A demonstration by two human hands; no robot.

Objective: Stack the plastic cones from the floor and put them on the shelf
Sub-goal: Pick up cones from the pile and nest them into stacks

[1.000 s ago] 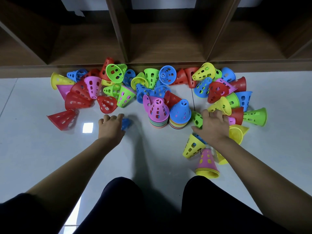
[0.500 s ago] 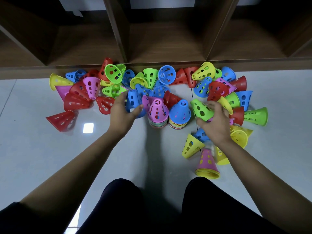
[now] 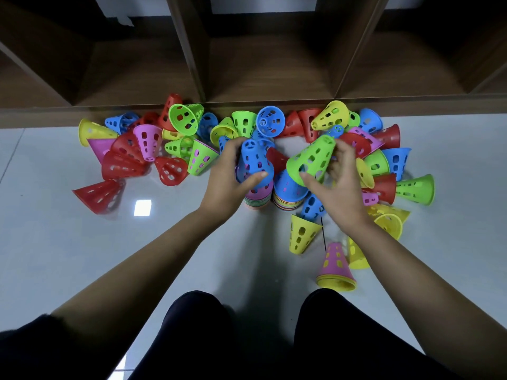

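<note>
My left hand (image 3: 229, 178) curls round a blue cone (image 3: 255, 163), wide end down right over the pink-topped stack (image 3: 258, 197) to nest it, while my right hand (image 3: 338, 187) grips a tilted green cone (image 3: 311, 160) just right of that stack, with loose cones (image 3: 123, 165) on the floor (image 3: 82, 256) behind it.

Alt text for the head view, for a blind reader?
The left hand holds a blue perforated plastic cone, the right hand a green one, above two multicoloured cone stacks. Loose cones litter the pale floor before a wooden shelf.
</note>
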